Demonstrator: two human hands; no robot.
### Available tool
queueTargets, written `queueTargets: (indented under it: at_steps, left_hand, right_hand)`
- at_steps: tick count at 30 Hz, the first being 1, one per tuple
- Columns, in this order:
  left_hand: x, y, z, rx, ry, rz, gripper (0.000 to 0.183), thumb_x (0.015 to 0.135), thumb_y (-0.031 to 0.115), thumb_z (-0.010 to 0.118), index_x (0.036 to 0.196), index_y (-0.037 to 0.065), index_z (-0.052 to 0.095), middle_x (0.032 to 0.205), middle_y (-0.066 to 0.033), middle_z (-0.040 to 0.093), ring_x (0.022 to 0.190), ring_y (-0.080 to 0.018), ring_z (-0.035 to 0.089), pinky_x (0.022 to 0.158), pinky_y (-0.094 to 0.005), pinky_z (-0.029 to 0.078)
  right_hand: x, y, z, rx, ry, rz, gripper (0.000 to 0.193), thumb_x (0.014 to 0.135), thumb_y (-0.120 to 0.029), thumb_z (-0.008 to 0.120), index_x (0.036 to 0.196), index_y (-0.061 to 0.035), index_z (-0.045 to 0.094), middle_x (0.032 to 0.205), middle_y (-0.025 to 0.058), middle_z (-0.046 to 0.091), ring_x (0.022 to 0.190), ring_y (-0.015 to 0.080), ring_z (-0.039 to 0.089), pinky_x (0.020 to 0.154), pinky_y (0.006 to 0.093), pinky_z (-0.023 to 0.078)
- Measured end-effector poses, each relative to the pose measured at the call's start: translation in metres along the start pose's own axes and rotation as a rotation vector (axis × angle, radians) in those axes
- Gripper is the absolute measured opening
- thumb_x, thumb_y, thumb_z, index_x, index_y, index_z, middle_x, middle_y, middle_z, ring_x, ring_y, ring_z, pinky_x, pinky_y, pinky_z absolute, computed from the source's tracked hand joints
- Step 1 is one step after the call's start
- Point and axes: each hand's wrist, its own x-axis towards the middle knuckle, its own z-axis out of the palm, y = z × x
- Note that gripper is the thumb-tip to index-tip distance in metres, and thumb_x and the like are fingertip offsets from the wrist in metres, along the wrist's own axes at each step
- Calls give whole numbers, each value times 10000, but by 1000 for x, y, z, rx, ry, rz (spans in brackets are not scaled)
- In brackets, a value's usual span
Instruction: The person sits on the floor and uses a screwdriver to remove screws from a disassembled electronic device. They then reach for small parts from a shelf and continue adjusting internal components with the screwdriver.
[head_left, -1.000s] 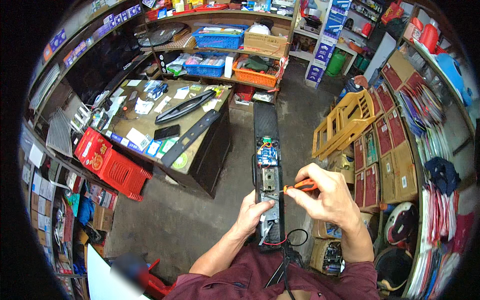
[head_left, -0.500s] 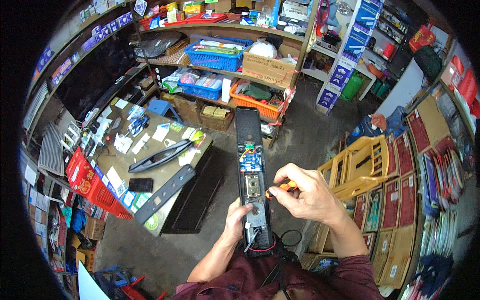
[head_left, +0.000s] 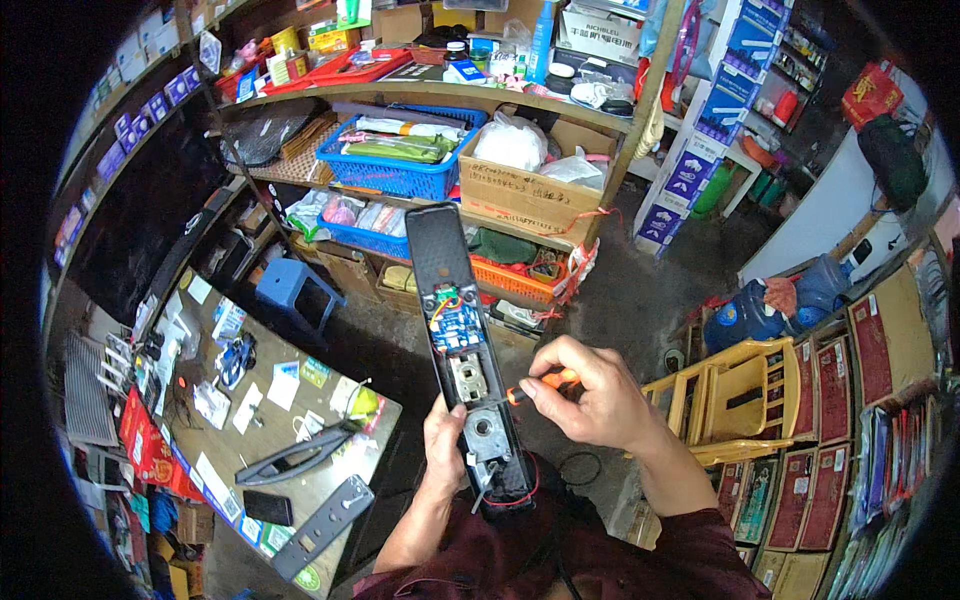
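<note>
My left hand [head_left: 443, 440] is closed round the lower left edge of a long black electronic door lock housing [head_left: 440, 250], its thumb on the rim. The housing is held up in front of me, its inner side facing me. A blue circuit board [head_left: 458, 328] with coloured wires, a square metal part [head_left: 467, 378] and a grey round-centred metal plate [head_left: 484, 428] sit inside. In my right hand [head_left: 600, 400], pinched between thumb and fingers, is an orange and black screwdriver [head_left: 517, 393]. It points left across the housing, between the square part and the plate; its exact contact cannot be made out.
At left stands a worktable [head_left: 390, 410] with a black phone-like slab [head_left: 267, 508], a dark flat panel [head_left: 322, 528] and a black curved frame [head_left: 300, 455]. Behind is a blue stool [head_left: 292, 290]. Shelves hold a blue basket [head_left: 400, 178] and a carton [head_left: 525, 205]. A wooden chair [head_left: 740, 395] stands right.
The view has shifted, and the housing now tilts, its top further left. My left thumb has moved from the metal plate to the housing's edge. The screwdriver has come over the housing.
</note>
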Motion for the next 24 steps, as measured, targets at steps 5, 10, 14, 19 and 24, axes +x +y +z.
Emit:
queueTargets:
  at_steps: [5, 10, 14, 19, 24]
  left_hand:
    - [78, 7, -13, 163, 197, 18, 485, 955, 256, 502, 1319, -49, 601, 1136, -117, 732, 976, -196, 717, 903, -337, 573]
    - [151, -3, -20, 112, 405, -32, 479, 952, 346, 492, 1283, 13, 582, 999, -152, 745, 834, -260, 750, 725, -388, 645]
    - [197, -10, -21, -8, 542, 48, 551, 948, 401, 509, 1287, -22, 607, 1005, -178, 762, 791, -274, 751, 706, -388, 646]
    - [243, -17, -29, -41, 614, 49, 635, 935, 418, 510, 1339, -71, 554, 1175, -272, 720, 911, -348, 754, 724, -450, 658]
    - [287, -20, -35, -125, 576, 21, 639, 969, 433, 469, 1356, -68, 558, 1218, -248, 716, 960, -333, 747, 774, -463, 648]
  right_hand:
    - [76, 67, 0, 137, -9, -34, 162, 914, -105, 776, 973, -23, 650, 877, 127, 702, 747, 247, 729, 648, 357, 562]
    - [135, 131, -22, 305, 37, 10, 173, 910, -74, 796, 992, 1, 663, 905, 85, 711, 817, 146, 699, 721, 302, 556]
    - [182, 181, -71, 385, 160, -75, 209, 893, -28, 806, 1040, -13, 658, 1020, 75, 704, 866, 118, 677, 770, 268, 544]
    - [232, 223, -129, 612, 237, 54, 282, 952, 29, 694, 1188, 13, 541, 1112, 132, 654, 979, 148, 673, 832, 280, 569]
    - [289, 244, -168, -56, 356, 65, 211, 1000, -61, 662, 1183, 31, 611, 1136, 191, 692, 1023, 225, 703, 873, 358, 538]
